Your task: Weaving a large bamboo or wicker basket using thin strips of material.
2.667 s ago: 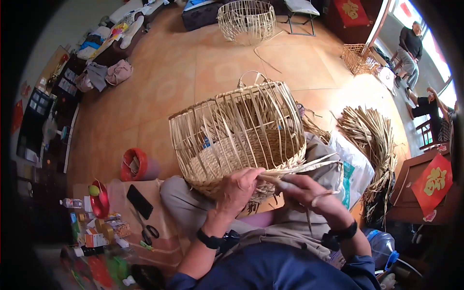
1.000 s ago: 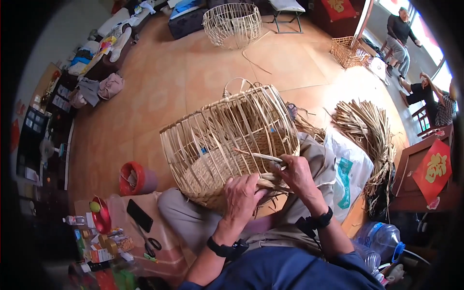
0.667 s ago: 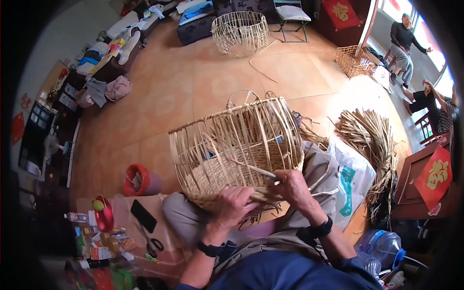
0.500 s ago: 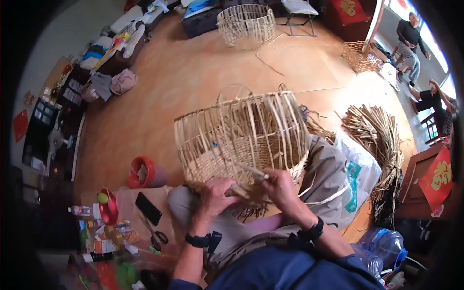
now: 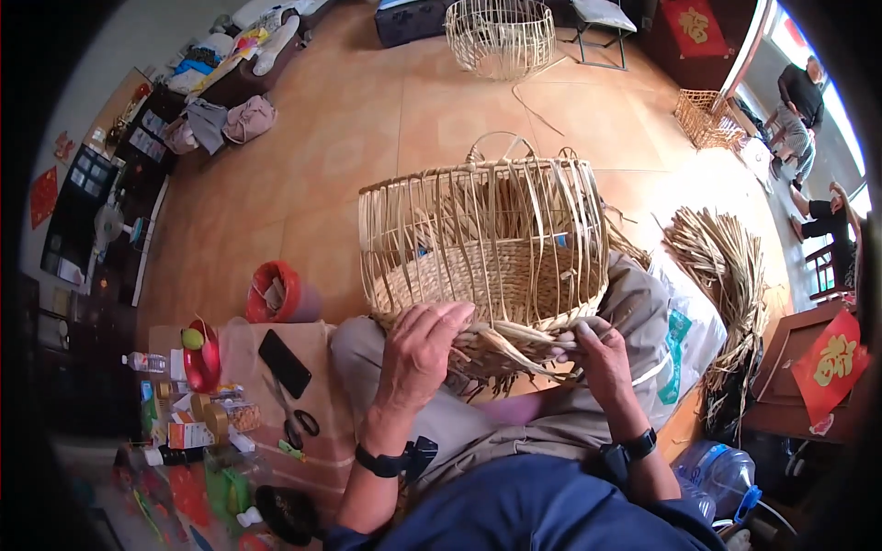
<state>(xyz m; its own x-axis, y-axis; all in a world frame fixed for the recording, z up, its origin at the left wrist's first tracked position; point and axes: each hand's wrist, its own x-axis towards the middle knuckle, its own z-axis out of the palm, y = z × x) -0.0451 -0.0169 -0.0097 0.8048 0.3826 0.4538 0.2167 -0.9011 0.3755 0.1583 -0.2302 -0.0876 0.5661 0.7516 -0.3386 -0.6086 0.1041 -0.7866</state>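
A partly woven basket (image 5: 469,275) rests on its side across my lap, its loose upright straw strips fanning away from me through a wire frame. My left hand (image 5: 420,354) is closed on the near woven edge at the left, fingers over the weave. At the right of that same edge, my right hand (image 5: 604,354) pinches a straw strand (image 5: 525,338) that runs along the rim between both hands. Short strand ends stick out underneath. The basket's handle (image 5: 501,145) loops up at the far side.
A bundle of dry straw (image 5: 721,262) lies right of my knee beside a white plastic bag (image 5: 689,321). To the left are a red-lined bin (image 5: 285,292), a black phone (image 5: 285,363), scissors (image 5: 299,418) and packets. Another basket frame (image 5: 501,41) stands far off; two people sit at right.
The view has shifted. My hands have moved apart along the basket's near edge; the right one has gone to the right and now pinches lower on the strand at the rim.
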